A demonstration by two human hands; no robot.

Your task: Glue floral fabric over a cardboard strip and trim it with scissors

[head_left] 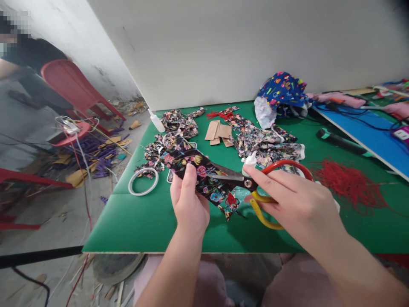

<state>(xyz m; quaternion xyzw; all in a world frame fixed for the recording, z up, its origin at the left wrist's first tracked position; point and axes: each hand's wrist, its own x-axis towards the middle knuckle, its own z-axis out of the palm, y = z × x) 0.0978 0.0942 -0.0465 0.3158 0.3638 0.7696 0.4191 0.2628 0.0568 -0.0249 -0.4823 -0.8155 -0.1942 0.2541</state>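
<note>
My left hand (pixel 191 200) pinches a strip of black floral fabric (pixel 214 194) between thumb and fingers, above the green table. In my right hand (pixel 297 200) is a pair of scissors (pixel 265 218) with one red and one yellow handle. The blades point left and lie across the fabric, slightly apart; whether they are cutting cannot be made out. Behind the scissors stands a small white bottle (pixel 251 160). More floral fabric (pixel 255 138) is heaped beyond my hands, with another bunch (pixel 179 121) at the back left.
On the green table (pixel 128 230) are a tape roll (pixel 130 187), cardboard pieces (pixel 217 131), a white squeeze bottle (pixel 156 122), red threads (pixel 351 185), a blue patterned cloth (pixel 281 94) and a black-green tool (pixel 345 143). A blue board (pixel 367 128) lies right. A person stands by a red chair (pixel 72 81).
</note>
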